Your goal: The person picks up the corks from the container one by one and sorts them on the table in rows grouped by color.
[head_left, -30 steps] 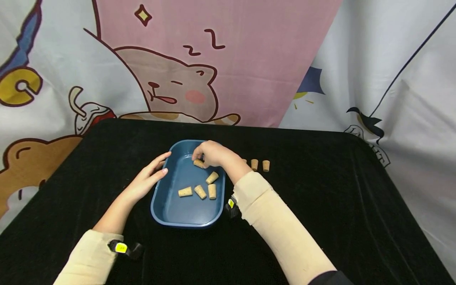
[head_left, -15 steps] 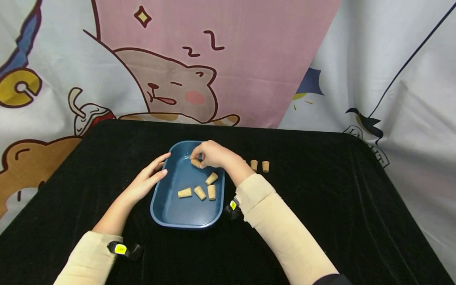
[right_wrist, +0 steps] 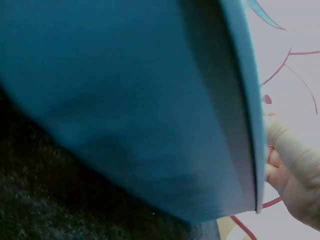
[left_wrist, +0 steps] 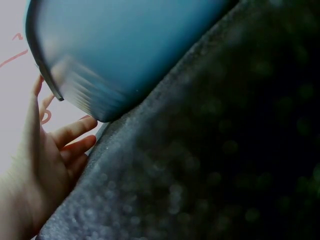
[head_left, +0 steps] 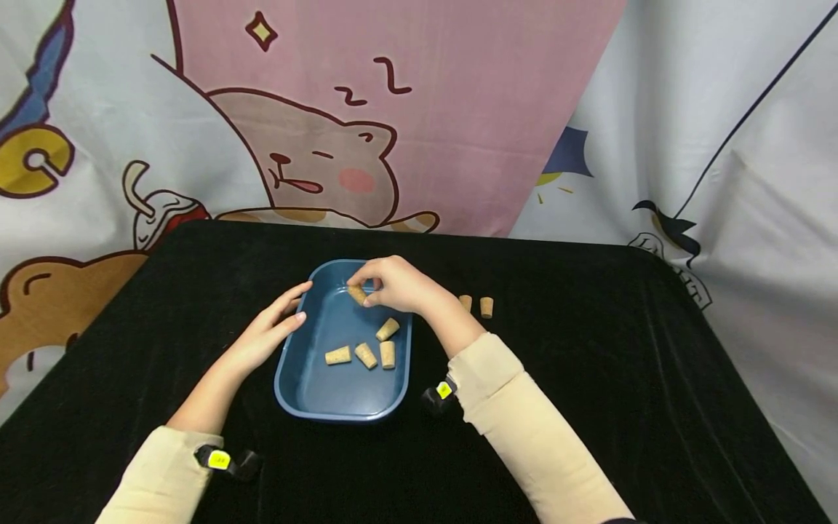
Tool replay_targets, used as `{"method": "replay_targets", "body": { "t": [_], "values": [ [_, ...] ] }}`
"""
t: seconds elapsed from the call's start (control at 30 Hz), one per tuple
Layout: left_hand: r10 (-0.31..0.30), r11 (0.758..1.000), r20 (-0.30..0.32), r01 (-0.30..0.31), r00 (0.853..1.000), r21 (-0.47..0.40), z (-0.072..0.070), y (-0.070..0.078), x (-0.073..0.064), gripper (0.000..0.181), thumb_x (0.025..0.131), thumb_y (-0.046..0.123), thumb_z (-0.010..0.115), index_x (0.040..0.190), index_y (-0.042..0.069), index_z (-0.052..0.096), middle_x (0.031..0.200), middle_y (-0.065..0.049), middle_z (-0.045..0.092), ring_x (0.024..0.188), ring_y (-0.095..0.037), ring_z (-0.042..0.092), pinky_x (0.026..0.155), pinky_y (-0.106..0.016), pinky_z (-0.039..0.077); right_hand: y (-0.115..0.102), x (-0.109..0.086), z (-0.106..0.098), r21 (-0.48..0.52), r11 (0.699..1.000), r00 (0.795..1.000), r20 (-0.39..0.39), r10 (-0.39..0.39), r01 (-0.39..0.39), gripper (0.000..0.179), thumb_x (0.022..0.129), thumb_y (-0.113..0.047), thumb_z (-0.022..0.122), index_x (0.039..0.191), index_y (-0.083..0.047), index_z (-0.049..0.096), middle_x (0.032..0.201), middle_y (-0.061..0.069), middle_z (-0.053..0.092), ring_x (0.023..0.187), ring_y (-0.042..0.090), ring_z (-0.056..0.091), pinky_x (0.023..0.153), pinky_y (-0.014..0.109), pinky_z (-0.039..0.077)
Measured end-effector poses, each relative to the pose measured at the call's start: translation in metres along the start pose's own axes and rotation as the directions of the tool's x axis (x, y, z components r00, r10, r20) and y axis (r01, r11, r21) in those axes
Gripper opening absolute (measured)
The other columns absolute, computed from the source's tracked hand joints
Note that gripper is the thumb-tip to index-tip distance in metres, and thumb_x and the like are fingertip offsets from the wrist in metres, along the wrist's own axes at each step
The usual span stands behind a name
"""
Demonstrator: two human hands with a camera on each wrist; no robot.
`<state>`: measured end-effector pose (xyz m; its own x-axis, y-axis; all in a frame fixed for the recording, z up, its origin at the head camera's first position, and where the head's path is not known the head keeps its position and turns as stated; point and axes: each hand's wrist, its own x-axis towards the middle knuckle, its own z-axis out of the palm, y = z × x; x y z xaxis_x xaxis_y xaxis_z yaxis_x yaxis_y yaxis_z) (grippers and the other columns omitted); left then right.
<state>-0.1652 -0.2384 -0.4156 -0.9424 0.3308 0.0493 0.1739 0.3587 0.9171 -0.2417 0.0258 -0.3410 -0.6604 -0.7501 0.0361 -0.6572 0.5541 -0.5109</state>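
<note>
Right now the right hand reaches over the far right rim of the blue tray, its grip pinching one cork between thumb and fingers. That cork is tilted and sits inside the far part of the tray; whether it touches the floor of the tray I cannot tell.

The left hand is at the left rim, its grip spread, with the fingers stretched out and a fingertip and the thumb against the edge; it holds nothing. From the left wrist, the same loose fingers show beside the tray's outer wall.

Four more corks are in the tray, toward its right and middle: a crosswise cork, a slanted cork just beside it, a lengthwise cork next along, and a farther cork just beyond that one, also slanted. Outside, to the right of the tray, are two others, an outer cork and an inner cork partly covered by the right forearm.

Everything rests on a bench draped in black cloth. Behind it hangs a curtain printed with a sleeping bear. From the right wrist, the tray wall hides the pinched cork.
</note>
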Motion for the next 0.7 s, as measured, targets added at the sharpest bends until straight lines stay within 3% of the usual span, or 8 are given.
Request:
{"method": "replay_targets", "body": {
  "t": [0.2, 0.4, 0.7],
  "values": [
    [0.002, 1.0, 0.001, -0.002, 1.0, 0.0, 0.0, 0.001, 0.001, 0.054, 0.103, 0.027, 0.044, 0.153, 0.02, 0.024, 0.153, -0.022, 0.024, 0.133, -0.046, 0.03, 0.097, -0.065, 0.035, -0.006, -0.015, -0.007, 0.079, 0.995, 0.995, -0.082, -0.054, 0.06, 0.035, 0.087, -0.015, 0.072, 0.122, -0.012, 0.067, 0.114, -0.002, 0.063, 0.094, 0.021, 0.057, 0.074, 0.024, 0.047],
    [0.002, 1.0, -0.003, -0.002, 1.0, 0.01, 0.0, 0.001, 0.0, 0.054, 0.103, 0.027, 0.044, 0.153, 0.019, 0.024, 0.151, -0.023, 0.025, 0.132, -0.047, 0.032, 0.096, -0.065, 0.036, -0.014, -0.032, -0.012, 0.113, 0.988, 0.983, -0.16, -0.09, 0.108, 0.035, 0.087, -0.016, 0.072, 0.121, -0.011, 0.067, 0.112, -0.004, 0.062, 0.09, 0.023, 0.056, 0.07, 0.026, 0.047],
    [0.011, 1.0, -0.004, -0.011, 1.0, 0.012, 0.0, -0.002, 0.0, 0.054, 0.103, 0.027, 0.043, 0.152, 0.018, 0.025, 0.154, -0.019, 0.022, 0.136, -0.046, 0.025, 0.098, -0.066, 0.032, -0.019, -0.064, -0.019, 0.093, 0.99, 0.967, -0.244, -0.079, 0.105, 0.035, 0.085, -0.018, 0.075, 0.119, -0.014, 0.068, 0.11, -0.006, 0.062, 0.084, 0.011, 0.052, 0.068, 0.025, 0.048]
  ]
}}
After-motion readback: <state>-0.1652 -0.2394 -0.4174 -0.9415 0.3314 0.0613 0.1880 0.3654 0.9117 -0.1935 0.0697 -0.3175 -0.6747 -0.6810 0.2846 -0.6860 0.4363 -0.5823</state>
